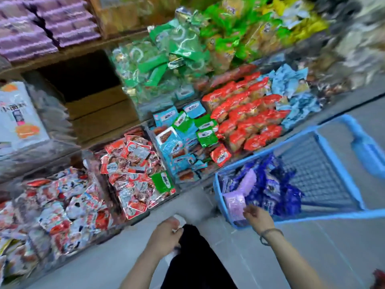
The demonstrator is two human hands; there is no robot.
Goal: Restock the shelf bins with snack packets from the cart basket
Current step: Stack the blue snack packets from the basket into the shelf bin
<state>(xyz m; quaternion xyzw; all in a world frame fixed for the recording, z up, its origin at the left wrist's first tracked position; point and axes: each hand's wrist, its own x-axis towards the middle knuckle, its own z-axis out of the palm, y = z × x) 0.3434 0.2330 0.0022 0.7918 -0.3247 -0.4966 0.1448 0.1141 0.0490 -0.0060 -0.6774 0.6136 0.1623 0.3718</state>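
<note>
Many shelf bins [151,136], grey floor [291,251], cart basket [316,174]

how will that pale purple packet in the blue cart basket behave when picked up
Probably light and floppy: the pale purple packet looks like thin film wrap, slumped in the cart basket corner. Possibly slippery, as its surface seems glossy. It looks flat, so it is unlikely to roll.

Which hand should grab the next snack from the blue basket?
Right. The right hand is at the blue mesh cart basket, beside a light purple snack packet. The left hand is down by the dark trouser leg, away from the basket.
</note>
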